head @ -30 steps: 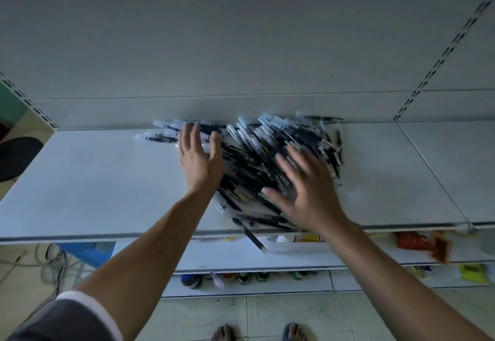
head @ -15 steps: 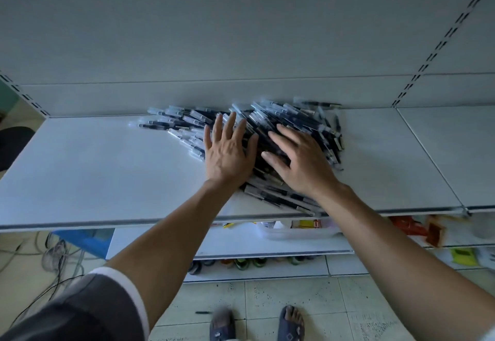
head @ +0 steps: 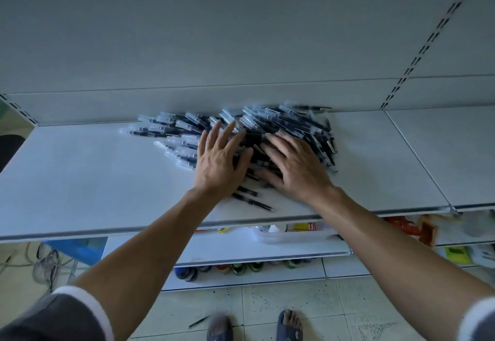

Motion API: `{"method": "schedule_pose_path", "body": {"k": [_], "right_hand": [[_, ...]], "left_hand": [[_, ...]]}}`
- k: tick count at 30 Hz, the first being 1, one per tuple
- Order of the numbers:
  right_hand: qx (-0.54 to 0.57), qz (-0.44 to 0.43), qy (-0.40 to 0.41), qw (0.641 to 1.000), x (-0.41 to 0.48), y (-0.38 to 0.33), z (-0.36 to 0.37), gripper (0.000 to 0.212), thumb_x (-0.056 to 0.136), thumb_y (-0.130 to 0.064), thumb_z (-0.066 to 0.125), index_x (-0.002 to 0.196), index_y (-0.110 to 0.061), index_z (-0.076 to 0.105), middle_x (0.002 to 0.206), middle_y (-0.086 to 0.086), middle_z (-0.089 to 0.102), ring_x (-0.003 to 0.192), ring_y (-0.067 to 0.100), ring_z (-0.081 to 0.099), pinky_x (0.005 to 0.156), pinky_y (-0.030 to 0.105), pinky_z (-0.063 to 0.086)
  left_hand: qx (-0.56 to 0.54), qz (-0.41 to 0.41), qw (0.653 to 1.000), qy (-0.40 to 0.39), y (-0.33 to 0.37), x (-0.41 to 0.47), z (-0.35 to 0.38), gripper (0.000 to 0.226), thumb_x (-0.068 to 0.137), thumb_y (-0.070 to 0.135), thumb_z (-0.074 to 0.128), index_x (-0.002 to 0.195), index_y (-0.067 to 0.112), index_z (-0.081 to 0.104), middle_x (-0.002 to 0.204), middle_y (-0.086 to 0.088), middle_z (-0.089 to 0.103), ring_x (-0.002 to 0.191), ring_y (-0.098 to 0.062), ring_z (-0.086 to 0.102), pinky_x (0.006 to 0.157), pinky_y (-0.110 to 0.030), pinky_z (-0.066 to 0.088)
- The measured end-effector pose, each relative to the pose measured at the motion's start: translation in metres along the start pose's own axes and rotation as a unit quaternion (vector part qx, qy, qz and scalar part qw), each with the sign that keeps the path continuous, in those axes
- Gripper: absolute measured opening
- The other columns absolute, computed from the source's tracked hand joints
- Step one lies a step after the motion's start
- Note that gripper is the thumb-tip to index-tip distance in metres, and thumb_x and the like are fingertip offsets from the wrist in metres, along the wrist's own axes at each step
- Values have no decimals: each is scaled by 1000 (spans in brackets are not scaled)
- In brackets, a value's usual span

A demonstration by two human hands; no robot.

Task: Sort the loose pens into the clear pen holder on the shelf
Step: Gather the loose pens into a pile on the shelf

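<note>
A: Both hands are down on the pile of pens (head: 289, 121), which lies on the white shelf (head: 93, 180) up against the back panel (head: 241, 32), a little right of the middle.

B: The left hand (head: 219, 164) lies flat on the pile's near-left side, fingers straight and fanned apart, tips pointing to the far side.

A: The right hand (head: 297, 166) sits just beside it, palm down on the near-right part of the heap. Its fingers are spread too and angle off to the far left, and neither hand curls round a pen.

B: The thumbs are close, with dark pens showing in the gap between them.

A: One single pen (head: 253, 202) lies apart from the heap, near the shelf's front edge, between the two wrists.

B: Down below, another pen (head: 198, 322) is on the tiled floor, just left of the slippered feet (head: 289, 324).

A: As for a clear holder, I can't make one out for sure.
</note>
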State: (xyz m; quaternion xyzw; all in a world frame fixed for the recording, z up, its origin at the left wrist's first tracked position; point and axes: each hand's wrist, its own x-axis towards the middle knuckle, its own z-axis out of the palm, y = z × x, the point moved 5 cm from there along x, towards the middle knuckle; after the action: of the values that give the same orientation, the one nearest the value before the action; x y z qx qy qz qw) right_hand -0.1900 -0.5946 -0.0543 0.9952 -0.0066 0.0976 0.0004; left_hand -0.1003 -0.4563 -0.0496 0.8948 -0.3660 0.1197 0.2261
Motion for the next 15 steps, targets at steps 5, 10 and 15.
{"method": "schedule_pose_path", "body": {"k": [5, 10, 15], "right_hand": [[12, 17, -23, 1000, 13, 2, 0, 70, 92, -59, 25, 137, -10, 50, 148, 10, 42, 135, 31, 39, 108, 50, 37], [63, 64, 63, 994, 2, -16, -20, 69, 93, -61, 33, 138, -12, 50, 149, 8, 41, 137, 29, 38, 112, 46, 32], [27, 40, 51, 998, -21, -40, -1, 71, 93, -56, 46, 149, -15, 31, 155, 8, 31, 143, 28, 26, 116, 49, 23]], "left_hand": [[45, 35, 998, -9, 4, -10, 4, 54, 97, 47, 30, 138, 18, 50, 152, -4, 37, 146, -26, 20, 119, -45, 13], [32, -28, 999, -31, 8, 5, 10, 60, 97, 46, 13, 146, 20, 36, 155, -1, 32, 147, -24, 14, 120, -44, 6], [-1, -36, 998, -44, 9, 17, 18, 56, 98, 41, 15, 145, 23, 38, 154, 2, 33, 146, -21, 15, 119, -42, 5]]}}
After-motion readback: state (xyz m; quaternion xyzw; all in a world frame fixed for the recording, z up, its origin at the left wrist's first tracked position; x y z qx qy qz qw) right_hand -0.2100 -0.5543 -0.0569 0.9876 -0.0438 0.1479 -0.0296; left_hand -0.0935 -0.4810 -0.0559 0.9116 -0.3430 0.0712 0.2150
